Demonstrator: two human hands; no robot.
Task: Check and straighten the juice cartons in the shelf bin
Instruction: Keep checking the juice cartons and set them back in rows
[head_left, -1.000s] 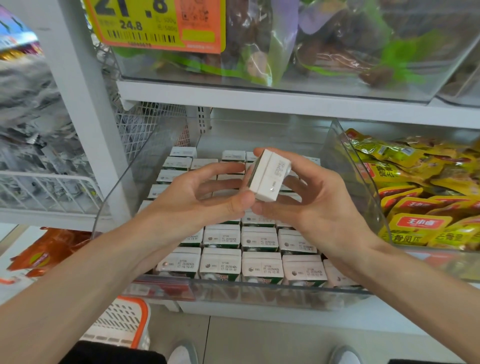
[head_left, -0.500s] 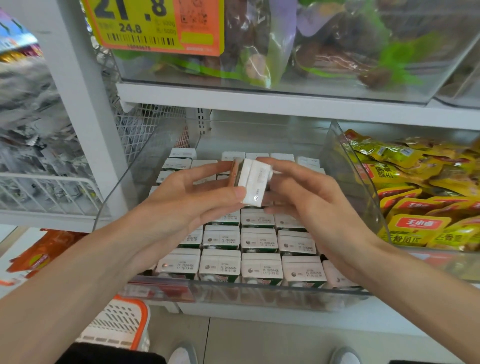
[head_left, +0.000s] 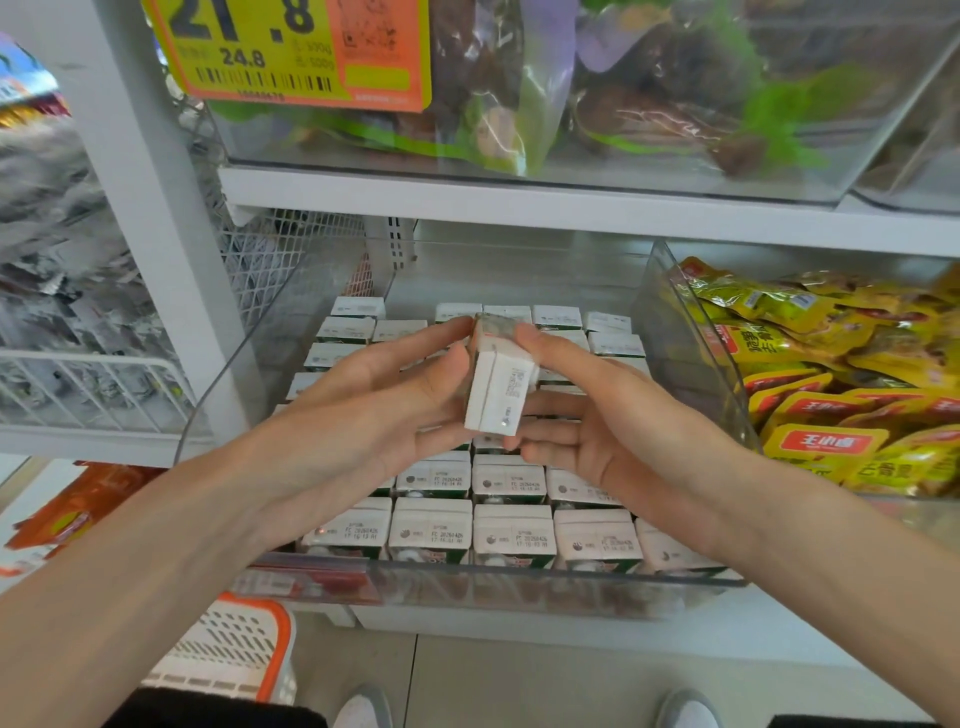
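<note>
Checking step, likely. Your left hand (head_left: 374, 395), right hand (head_left: 613, 431) pinch juice carton (head_left: 498, 395) over shelf bin (head_left: 519, 587). Next: set it upright in row.

Head view, downward, near shelf bin (head_left: 467, 592)

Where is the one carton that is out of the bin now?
Head view, centre: the lifted carton is held between the left hand and the right hand, above the rows of cartons in the clear bin.
</note>
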